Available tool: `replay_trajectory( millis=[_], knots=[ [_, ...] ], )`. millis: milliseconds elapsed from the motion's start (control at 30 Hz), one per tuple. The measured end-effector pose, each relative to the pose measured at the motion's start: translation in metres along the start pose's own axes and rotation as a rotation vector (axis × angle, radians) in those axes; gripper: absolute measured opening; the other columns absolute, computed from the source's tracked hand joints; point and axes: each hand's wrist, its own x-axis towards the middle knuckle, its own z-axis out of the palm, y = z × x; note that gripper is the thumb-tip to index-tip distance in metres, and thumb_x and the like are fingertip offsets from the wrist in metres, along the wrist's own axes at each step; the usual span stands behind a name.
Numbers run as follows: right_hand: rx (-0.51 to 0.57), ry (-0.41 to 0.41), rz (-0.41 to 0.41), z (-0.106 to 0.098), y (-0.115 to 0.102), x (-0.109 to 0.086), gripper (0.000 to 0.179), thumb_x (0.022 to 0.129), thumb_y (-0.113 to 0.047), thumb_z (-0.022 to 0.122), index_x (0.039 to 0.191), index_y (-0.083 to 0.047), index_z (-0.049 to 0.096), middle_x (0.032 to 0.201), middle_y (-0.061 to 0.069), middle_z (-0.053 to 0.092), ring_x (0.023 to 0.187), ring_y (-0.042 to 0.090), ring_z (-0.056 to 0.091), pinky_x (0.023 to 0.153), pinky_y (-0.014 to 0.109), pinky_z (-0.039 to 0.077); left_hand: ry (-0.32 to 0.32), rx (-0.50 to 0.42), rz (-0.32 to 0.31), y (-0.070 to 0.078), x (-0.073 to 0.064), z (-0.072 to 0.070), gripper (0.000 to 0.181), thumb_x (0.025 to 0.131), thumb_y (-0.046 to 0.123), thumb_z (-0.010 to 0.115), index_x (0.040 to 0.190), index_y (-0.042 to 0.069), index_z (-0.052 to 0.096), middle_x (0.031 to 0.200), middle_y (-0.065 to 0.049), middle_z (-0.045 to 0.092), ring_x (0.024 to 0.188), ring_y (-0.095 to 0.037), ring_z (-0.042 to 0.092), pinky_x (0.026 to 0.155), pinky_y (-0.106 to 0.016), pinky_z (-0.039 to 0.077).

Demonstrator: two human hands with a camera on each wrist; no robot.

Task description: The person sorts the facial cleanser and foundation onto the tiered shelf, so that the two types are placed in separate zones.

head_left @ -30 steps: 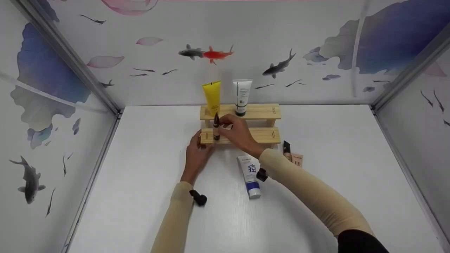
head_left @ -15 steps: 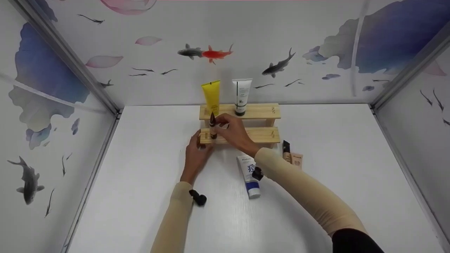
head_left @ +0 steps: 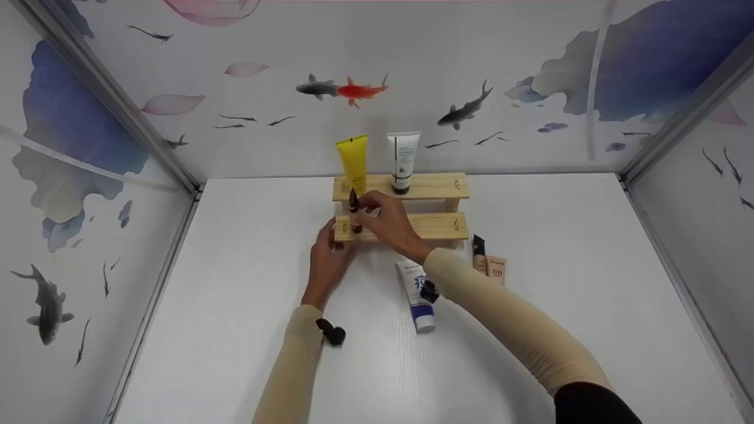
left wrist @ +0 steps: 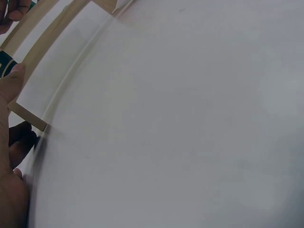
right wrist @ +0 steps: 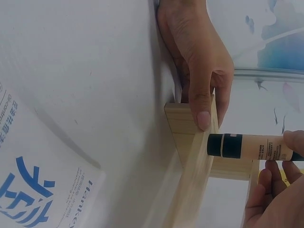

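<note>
At the left end of the two-step wooden rack (head_left: 433,227), my right hand (head_left: 389,222) pinches a small beige cosmetic tube (right wrist: 259,146) between thumb and fingers. The tube stands upright over the lower step, its dark cap down and its pointed dark end up. In the right wrist view the cap is at the board's surface; whether it bears weight there I cannot tell. My left hand (head_left: 328,262) grips the left end of the lower step, thumb (right wrist: 203,118) on the board's edge. Some of its fingers are hidden behind the rack.
On the upper step stand a yellow tube (head_left: 353,162) and a white tube (head_left: 405,159). A white-and-blue tube (head_left: 421,312) lies on the table before the rack, partly under my right wrist. Right of the rack lie a black-capped tube (head_left: 479,253) and a beige BB tube (head_left: 497,268).
My right hand has shifted the small beige tube slightly left along the lower step, closer to its end. The left hand has kept its grip on the rack.
</note>
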Motion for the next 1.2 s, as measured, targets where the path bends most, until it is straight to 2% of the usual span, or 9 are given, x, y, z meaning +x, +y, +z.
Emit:
replay_trajectory(
  millis=[267,467,767,833,1067,1200],
  knots=[
    [-0.026,0.009,-0.004,-0.01,0.004,-0.005,0.029,0.101,-0.013,0.081,0.127,0.0,0.075,0.121,0.012,0.076,0.112,0.028,0.068,0.099,0.045,0.057,0.012,0.038,-0.015,0.002,0.001,0.001,0.084,0.102,0.038,0.081,0.17,0.013,0.04,0.16,-0.008,0.057,0.138,-0.021,0.06,0.112,-0.044,0.052],
    [-0.04,0.003,0.019,-0.021,0.012,-0.018,0.029,0.102,-0.014,0.081,0.127,-0.001,0.075,0.123,0.013,0.076,0.113,0.028,0.069,0.096,0.043,0.057,0.007,0.031,-0.034,0.003,0.001,0.002,0.084,0.103,0.036,0.08,0.171,0.012,0.038,0.166,-0.008,0.051,0.15,-0.024,0.053,0.12,-0.044,0.047],
    [-0.054,-0.017,0.03,-0.035,0.026,-0.042,0.03,0.103,-0.015,0.08,0.127,0.003,0.075,0.122,0.019,0.076,0.11,0.029,0.069,0.093,0.044,0.057,-0.001,0.002,-0.05,0.004,-0.002,0.0,0.093,0.1,0.048,0.083,0.173,0.014,0.035,0.168,-0.006,0.05,0.153,-0.023,0.05,0.123,-0.044,0.043],
    [-0.05,-0.02,0.04,-0.039,0.027,-0.046,0.03,0.103,-0.014,0.08,0.126,0.003,0.075,0.123,0.019,0.076,0.11,0.028,0.069,0.094,0.045,0.057,-0.001,0.005,-0.046,0.003,-0.002,0.0,0.094,0.1,0.048,0.083,0.173,0.014,0.035,0.168,-0.007,0.05,0.153,-0.024,0.05,0.124,-0.044,0.043],
    [-0.067,-0.014,0.073,-0.053,0.029,-0.057,0.031,0.103,-0.017,0.081,0.126,0.003,0.075,0.121,0.018,0.076,0.108,0.026,0.068,0.095,0.044,0.055,0.006,0.005,0.023,0.001,0.0,-0.001,0.09,0.1,0.038,0.085,0.17,0.006,0.039,0.161,-0.015,0.057,0.138,-0.026,0.06,0.116,-0.048,0.048],
    [-0.073,-0.015,0.08,-0.06,0.031,-0.066,0.031,0.103,-0.018,0.081,0.127,0.001,0.075,0.122,0.015,0.076,0.109,0.024,0.067,0.096,0.043,0.055,0.007,0.006,0.028,0.002,0.0,0.0,0.089,0.1,0.036,0.085,0.17,0.005,0.039,0.162,-0.016,0.055,0.142,-0.026,0.058,0.117,-0.047,0.048]
  ],
)
